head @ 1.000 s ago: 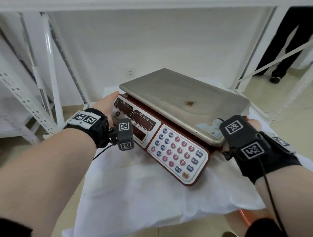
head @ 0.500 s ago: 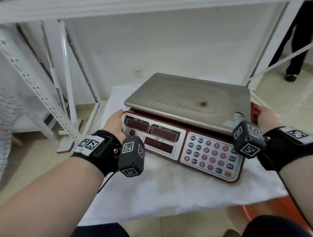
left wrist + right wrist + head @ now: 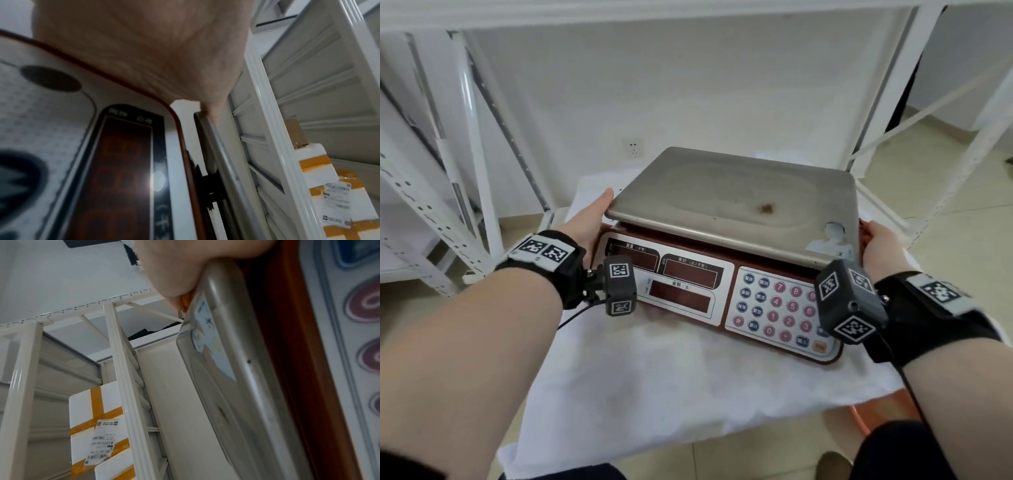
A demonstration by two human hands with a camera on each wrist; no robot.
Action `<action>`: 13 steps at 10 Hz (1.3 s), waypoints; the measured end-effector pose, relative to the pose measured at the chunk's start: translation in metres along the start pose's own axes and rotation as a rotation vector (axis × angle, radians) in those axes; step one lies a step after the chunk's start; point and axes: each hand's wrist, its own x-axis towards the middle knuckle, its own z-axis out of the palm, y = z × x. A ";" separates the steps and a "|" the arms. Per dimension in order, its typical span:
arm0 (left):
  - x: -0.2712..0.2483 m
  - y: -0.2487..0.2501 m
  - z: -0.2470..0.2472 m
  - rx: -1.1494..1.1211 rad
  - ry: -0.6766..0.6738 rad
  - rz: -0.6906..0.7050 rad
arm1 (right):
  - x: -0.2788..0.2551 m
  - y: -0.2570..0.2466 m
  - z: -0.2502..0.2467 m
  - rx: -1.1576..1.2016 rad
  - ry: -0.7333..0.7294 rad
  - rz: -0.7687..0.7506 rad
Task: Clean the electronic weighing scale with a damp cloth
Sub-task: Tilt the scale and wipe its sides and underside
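Observation:
The weighing scale (image 3: 688, 284) has a red-brown body, three dark displays and a keypad (image 3: 780, 308). It sits on a white cloth (image 3: 654, 377) that covers the table. Its steel pan (image 3: 722, 192) carries a small brown stain (image 3: 767, 208) and a sticker (image 3: 832, 243). My left hand (image 3: 592, 219) grips the pan's left front corner, thumb on top. My right hand (image 3: 880, 243) grips the pan's right edge. The left wrist view shows my left hand (image 3: 154, 48) against the pan's rim (image 3: 222, 154). In the right wrist view my thumb (image 3: 174, 272) presses the pan's corner (image 3: 236, 369).
White metal shelving racks (image 3: 476, 171) stand left and right of the table, with a wall socket (image 3: 632, 148) behind. White foam boxes with yellow tape (image 3: 96, 418) are stacked on a rack. Something orange (image 3: 859, 418) sits on the floor under the table's right front.
The scale has turned from a diagonal lie to face me squarely. Both hands have shifted from its sides up to the pan's edges.

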 end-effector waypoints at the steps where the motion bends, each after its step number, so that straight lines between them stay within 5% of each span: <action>1: 0.002 0.001 0.003 -0.048 0.031 0.049 | -0.008 -0.002 0.007 0.006 -0.033 0.059; 4: -0.003 -0.022 0.015 -0.253 0.185 0.143 | 0.020 -0.017 0.024 0.061 -0.196 0.135; 7: -0.023 -0.049 0.024 -0.428 0.233 0.089 | 0.067 -0.025 0.038 -0.026 -0.279 0.182; 10: -0.041 -0.049 0.034 -0.395 0.257 0.064 | 0.089 -0.014 0.034 -0.139 -0.242 0.179; 11: -0.044 -0.047 0.032 -0.368 0.240 0.053 | 0.085 -0.013 0.033 -0.170 -0.130 0.123; 12: -0.051 -0.043 0.033 -0.351 0.264 0.112 | 0.073 -0.015 0.025 -0.402 0.115 -0.203; 13: -0.055 -0.043 0.032 -0.229 0.313 0.234 | 0.051 -0.017 0.019 -0.745 0.160 -0.558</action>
